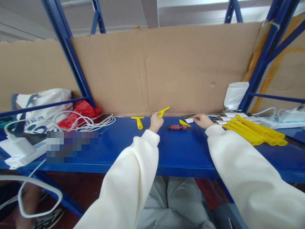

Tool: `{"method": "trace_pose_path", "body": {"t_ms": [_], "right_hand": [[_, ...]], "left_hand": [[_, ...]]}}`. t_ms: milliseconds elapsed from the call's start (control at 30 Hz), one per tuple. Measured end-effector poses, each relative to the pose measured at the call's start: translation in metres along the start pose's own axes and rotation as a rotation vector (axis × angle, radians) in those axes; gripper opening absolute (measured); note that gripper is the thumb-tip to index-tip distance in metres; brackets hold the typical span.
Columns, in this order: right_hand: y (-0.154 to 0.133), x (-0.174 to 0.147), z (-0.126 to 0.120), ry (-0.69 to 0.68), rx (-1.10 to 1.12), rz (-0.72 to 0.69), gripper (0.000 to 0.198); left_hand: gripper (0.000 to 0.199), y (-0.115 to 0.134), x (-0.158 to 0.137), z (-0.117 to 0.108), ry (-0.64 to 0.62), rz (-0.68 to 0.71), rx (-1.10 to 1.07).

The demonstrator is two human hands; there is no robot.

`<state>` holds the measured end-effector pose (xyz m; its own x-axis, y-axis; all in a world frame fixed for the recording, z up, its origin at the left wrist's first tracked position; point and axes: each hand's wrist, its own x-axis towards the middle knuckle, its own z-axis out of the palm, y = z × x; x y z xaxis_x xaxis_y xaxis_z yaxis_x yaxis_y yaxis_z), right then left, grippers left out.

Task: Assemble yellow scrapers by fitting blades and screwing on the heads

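My left hand (pixel 156 122) is closed around the handle of a yellow T-shaped squeegee (pixel 164 112), its blade pointing up and right. A second yellow T-shaped squeegee (pixel 138 122) lies on the blue tabletop to the left. At the back of the table, my right hand (pixel 202 121) pinches the edge of a small black-and-white card (pixel 189 119). Just left of that hand rests a flat yellow piece (pixel 185 123). Between my hands lies a red-and-black screwdriver (pixel 177 127), its shaft toward the left hand.
A pile of yellow tubes (pixel 258 131) lies at the right, beside white packets (pixel 234 114). Coiled white cables (pixel 100 124), a red plastic bag (pixel 81 111), a cloth tote (pixel 45 105) and a power strip (pixel 28 154) occupy the left. Cardboard (pixel 190 70) stands along the back.
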<state>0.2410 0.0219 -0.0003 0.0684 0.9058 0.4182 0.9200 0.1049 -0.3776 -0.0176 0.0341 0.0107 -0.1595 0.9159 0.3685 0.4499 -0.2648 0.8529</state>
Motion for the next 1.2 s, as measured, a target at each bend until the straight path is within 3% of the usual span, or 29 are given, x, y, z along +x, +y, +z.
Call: {"method": "trace_pose_path", "body": {"t_ms": [233,333,467,667,900,1067,1200], "right_hand": [[-0.015,0.002,0.004,0.089,0.644,0.189,0.034],[-0.017,0.003,0.004,0.078,0.743,0.248,0.026],[-0.022,0.0,0.001,0.063,0.808,0.339,0.019],[-0.027,-0.01,-0.008,0.046,0.96,0.452,0.015],[-0.028,-0.012,-0.011,0.034,0.95,0.448,0.011],[-0.035,-0.01,-0.001,-0.012,0.828,0.366,0.008],[-0.034,-0.008,0.006,-0.023,0.731,0.218,0.006]], "left_hand": [[0.042,0.009,-0.03,0.021,-0.248,0.386,-0.143],[0.045,0.007,-0.034,0.025,-0.372,0.507,-0.127],[0.046,0.001,-0.032,0.027,-0.395,0.593,-0.106],[0.045,0.001,-0.031,0.026,-0.396,0.61,-0.116],[0.052,0.006,-0.036,0.022,-0.362,0.603,-0.063],[0.051,0.008,-0.037,0.015,-0.309,0.508,0.286],[0.05,0.01,-0.036,0.012,-0.309,0.433,0.613]]}}
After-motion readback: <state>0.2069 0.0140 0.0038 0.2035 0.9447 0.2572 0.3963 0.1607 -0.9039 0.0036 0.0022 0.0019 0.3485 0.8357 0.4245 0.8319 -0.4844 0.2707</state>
